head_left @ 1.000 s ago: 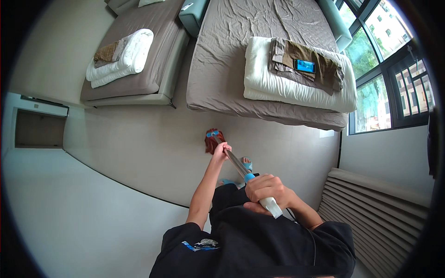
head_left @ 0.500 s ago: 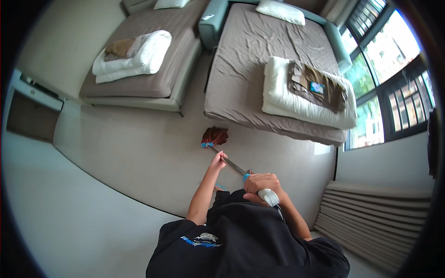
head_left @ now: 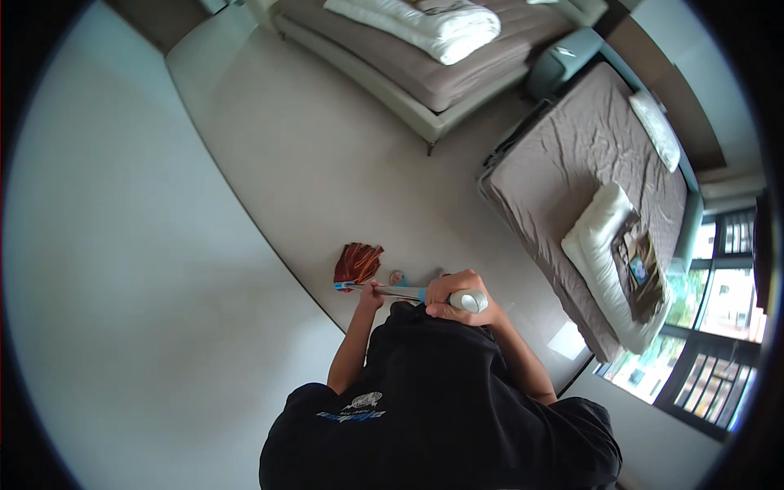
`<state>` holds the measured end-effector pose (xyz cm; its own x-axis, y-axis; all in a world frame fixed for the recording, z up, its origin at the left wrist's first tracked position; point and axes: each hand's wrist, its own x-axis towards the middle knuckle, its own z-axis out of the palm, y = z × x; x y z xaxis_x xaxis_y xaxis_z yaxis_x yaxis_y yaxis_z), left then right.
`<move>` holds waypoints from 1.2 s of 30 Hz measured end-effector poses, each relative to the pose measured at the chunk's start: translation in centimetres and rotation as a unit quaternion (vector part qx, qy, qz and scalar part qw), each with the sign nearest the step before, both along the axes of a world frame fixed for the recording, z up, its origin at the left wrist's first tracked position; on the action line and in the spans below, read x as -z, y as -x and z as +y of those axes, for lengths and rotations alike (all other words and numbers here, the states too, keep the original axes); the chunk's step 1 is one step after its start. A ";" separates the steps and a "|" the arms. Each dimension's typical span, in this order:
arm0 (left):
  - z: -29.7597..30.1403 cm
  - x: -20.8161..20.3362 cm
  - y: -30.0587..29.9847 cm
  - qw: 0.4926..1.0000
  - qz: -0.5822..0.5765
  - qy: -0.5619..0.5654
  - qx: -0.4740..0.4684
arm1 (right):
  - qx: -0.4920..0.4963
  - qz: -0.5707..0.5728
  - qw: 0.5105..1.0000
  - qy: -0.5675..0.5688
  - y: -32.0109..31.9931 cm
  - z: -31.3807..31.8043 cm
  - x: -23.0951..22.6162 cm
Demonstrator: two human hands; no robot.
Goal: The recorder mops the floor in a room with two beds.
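Note:
A mop with a metal pole (head_left: 402, 291) lies across the front of my body, both hands on it. Its reddish-brown strip head (head_left: 358, 262) rests on the floor close to the wall's base, with a blue joint beside it. Low on the pole, near that joint, my left hand (head_left: 371, 296) is closed round the metal. My right hand (head_left: 459, 294) wraps the upper end, just below a pale end cap (head_left: 469, 301). Parts of my feet in blue footwear (head_left: 401, 278) show beyond the pole.
A white wall (head_left: 163, 269) runs along the left, meeting the floor in a dark line. Ahead stands a bed (head_left: 408, 102) with a folded white quilt (head_left: 457, 33). To the right is a sofa bed (head_left: 572, 155) with another quilt (head_left: 600, 237), beside windows (head_left: 702, 327).
My view has turned left, so the beds and windows sit further right. The mop head has swung left toward the wall, and the pole now lies more sideways. Both hands keep their hold.

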<state>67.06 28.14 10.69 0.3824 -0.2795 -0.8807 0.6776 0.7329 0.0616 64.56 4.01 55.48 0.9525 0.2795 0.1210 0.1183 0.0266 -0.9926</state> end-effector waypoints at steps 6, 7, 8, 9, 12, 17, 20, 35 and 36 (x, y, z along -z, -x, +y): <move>9.6 4.9 0.4 0.992 0.045 -0.081 -0.084 | -0.060 0.058 0.995 -0.062 -4.8 3.7 1.4; 10.6 6.0 0.2 0.977 0.093 -0.140 -0.128 | -0.073 0.058 0.993 -0.072 -5.4 4.1 1.3; 9.7 3.6 -1.2 0.984 0.116 -0.070 -0.119 | -0.053 0.064 0.995 -0.053 -6.2 4.1 2.1; 9.6 1.6 -2.5 0.983 0.120 -0.076 -0.113 | -0.040 0.069 0.996 -0.048 -6.7 4.2 1.9; 8.5 -1.9 -7.3 0.480 -0.448 -0.431 0.619 | 0.010 0.090 0.995 -0.048 -9.1 3.5 0.5; 6.0 2.7 -16.6 0.474 -0.586 -0.424 0.502 | 0.083 -0.006 0.994 -0.065 -14.0 0.8 -0.6; 1.8 7.2 -25.6 0.937 -0.210 0.011 0.278 | 0.004 -0.140 0.990 -0.028 -17.7 2.5 -4.0; -20.1 -10.8 -49.2 0.911 0.164 0.258 0.277 | 0.110 -0.255 0.958 0.077 -33.9 3.6 -6.6; -19.8 -11.0 -50.5 0.914 0.135 0.250 0.289 | 0.118 -0.277 0.952 0.049 -35.4 5.1 -6.0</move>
